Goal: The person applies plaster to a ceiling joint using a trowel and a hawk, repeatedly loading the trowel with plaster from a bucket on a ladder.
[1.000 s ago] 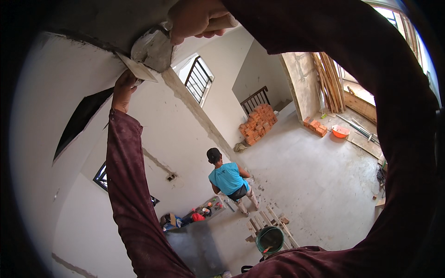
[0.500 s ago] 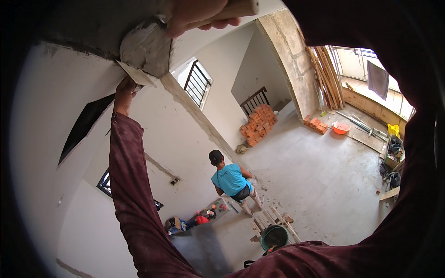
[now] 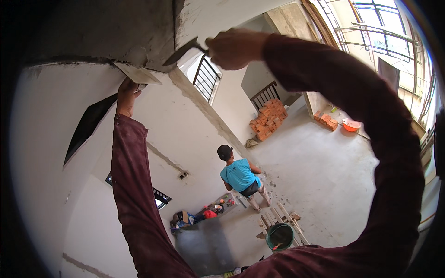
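Raised at the upper left, my left hand [image 3: 127, 96] is closed on a hawk, a thin pale flat plate [image 3: 138, 74] held from below. The plate sits close under the corner where the grey mortar-covered surface [image 3: 102, 32] meets the white wall. My right hand [image 3: 236, 48] is wrapped round the handle of a trowel [image 3: 181, 52]. The trowel's dark blade points left and down, its tip near the grey corner's edge. Whether the tip touches the surface, I cannot tell. Both arms are in dark maroon sleeves.
Far below, a person [image 3: 241, 176] in a blue top and black cap stands by the wall. A dark green bucket [image 3: 280, 236] rests near wooden slats [image 3: 296, 229]. Stacked bricks [image 3: 269, 119], an orange basin [image 3: 351, 124] and a cluttered low surface [image 3: 215, 208] are also there.
My right hand has come down and right from the top edge, drawing the trowel off the grey corner. The left hand keeps the hawk under the corner. The view has shifted slightly.
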{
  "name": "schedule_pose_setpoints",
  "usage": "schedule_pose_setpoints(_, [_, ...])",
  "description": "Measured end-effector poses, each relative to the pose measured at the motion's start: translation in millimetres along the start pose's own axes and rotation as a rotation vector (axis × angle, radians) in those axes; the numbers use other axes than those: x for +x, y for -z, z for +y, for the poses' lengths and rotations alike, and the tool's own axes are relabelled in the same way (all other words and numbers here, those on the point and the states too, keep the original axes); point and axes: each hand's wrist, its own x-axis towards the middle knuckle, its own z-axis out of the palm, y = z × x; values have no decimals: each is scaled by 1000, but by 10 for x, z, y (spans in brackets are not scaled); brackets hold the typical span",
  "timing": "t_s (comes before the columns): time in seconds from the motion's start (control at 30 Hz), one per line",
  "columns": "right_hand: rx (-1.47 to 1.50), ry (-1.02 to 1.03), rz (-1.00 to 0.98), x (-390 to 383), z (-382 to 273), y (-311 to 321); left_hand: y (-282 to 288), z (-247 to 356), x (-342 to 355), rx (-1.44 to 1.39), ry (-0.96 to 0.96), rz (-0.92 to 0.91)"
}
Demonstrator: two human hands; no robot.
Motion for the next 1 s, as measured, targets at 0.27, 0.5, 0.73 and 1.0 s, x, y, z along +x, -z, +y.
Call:
schedule_pose_setpoints(0.27, [263, -86, 74, 722, -353, -484, -17, 40, -46, 54, 9, -23])
schedule_pose_setpoints(0.5, [308, -6, 149, 600, -461, -267, 76, 15, -116, 86, 44, -21])
schedule_pose_setpoints(0.73, [353, -9, 70, 159, -501, 280, 21, 115, -115, 68, 56, 10])
schedule_pose_setpoints(1.0, [358, -65, -10, -105, -495, 787, -52, 26, 25, 106, -1, -36])
